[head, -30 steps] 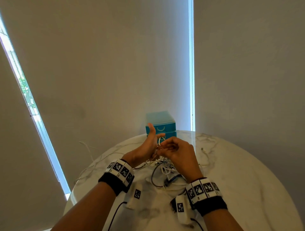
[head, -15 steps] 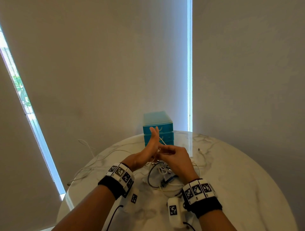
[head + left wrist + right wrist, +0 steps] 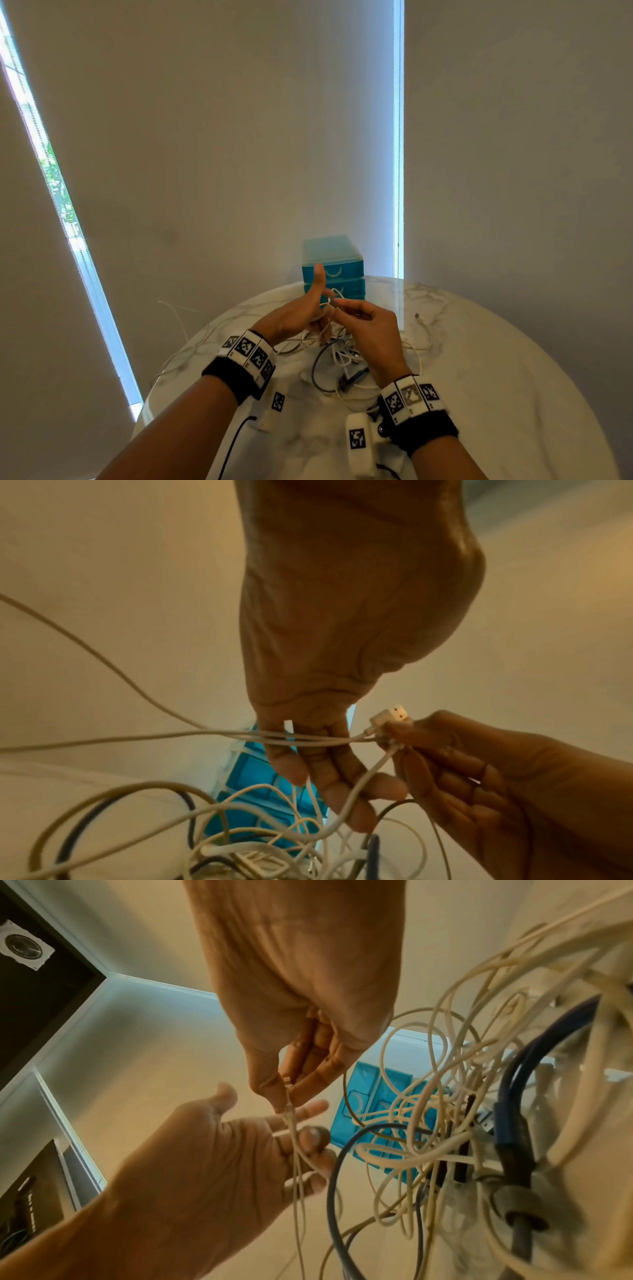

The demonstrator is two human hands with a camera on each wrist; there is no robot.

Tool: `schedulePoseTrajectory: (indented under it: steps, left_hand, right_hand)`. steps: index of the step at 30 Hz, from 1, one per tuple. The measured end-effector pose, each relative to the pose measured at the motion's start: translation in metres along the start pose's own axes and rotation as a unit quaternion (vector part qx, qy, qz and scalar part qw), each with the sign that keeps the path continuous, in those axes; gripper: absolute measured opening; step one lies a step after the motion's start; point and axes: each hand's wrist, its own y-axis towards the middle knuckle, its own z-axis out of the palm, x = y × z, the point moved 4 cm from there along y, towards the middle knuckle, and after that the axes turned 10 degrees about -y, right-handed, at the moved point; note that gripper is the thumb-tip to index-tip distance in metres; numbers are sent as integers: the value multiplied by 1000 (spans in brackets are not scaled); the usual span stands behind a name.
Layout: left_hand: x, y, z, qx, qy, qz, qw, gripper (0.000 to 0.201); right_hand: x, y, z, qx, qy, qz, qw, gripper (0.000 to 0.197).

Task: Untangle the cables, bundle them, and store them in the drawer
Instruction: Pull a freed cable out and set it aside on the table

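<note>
Both hands hover over a tangle of white, beige and dark blue cables [image 3: 339,363] on the round marble table [image 3: 479,377]. My left hand [image 3: 301,311] stands edge-on with thumb up and fingers straight; strands of a white cable [image 3: 205,734] run across those fingers [image 3: 308,764]. My right hand [image 3: 370,325] pinches that cable just behind its white connector [image 3: 390,715], close to the left fingertips. The right wrist view shows the pinch [image 3: 287,1088] above the left palm [image 3: 222,1150]. A teal drawer unit [image 3: 334,270] stands behind the hands, drawers closed.
A thick dark blue cable [image 3: 514,1110] runs through the tangle. A loose white cable with a plug [image 3: 419,317] lies to the right on the table. Thin white cable [image 3: 178,315] trails over the table's left edge. A blind-covered window stands close behind the table.
My right hand has carried the white cable end across the left fingers, and a small loop now shows above them. Both hands stay over the tangle.
</note>
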Motion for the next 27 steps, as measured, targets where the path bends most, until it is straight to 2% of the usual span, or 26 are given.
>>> schedulePoseTrajectory:
  steps: [3, 8, 10, 13, 15, 18, 21, 23, 25, 27]
  left_hand:
    - [7, -5, -10, 19, 101, -31, 994, 84]
    - [19, 0, -26, -19, 132, -84, 987, 48]
    - [17, 0, -27, -41, 170, -59, 983, 48]
    - [11, 0, -28, -86, 196, 18, 977, 50]
    - [11, 1, -25, -85, 208, 35, 974, 54]
    - [18, 6, -19, -61, 247, 27, 967, 63]
    - [19, 6, -20, -57, 221, 24, 973, 55]
    - [16, 6, -29, -71, 254, 13, 965, 51]
    - [12, 4, -41, -105, 311, 1, 945, 53]
    - [13, 2, -50, -132, 345, 11, 929, 54]
  right_hand:
    - [1, 1, 0, 5, 18, 14, 1000, 24]
    - [0, 4, 3, -4, 67, 31, 997, 26]
    - [-2, 6, 4, 3, 75, 39, 996, 28]
    - [-2, 9, 9, 26, 130, 77, 988, 30]
    - [3, 8, 12, 26, 80, 75, 994, 32]
    - [6, 7, 16, 18, -80, 9, 997, 35]
    - [5, 10, 17, -4, -99, -24, 995, 25]
    - [3, 15, 14, -28, -114, -24, 993, 22]
    - [1, 19, 14, 0, -107, -6, 994, 24]
    - [5, 23, 18, 72, -90, 16, 993, 26]
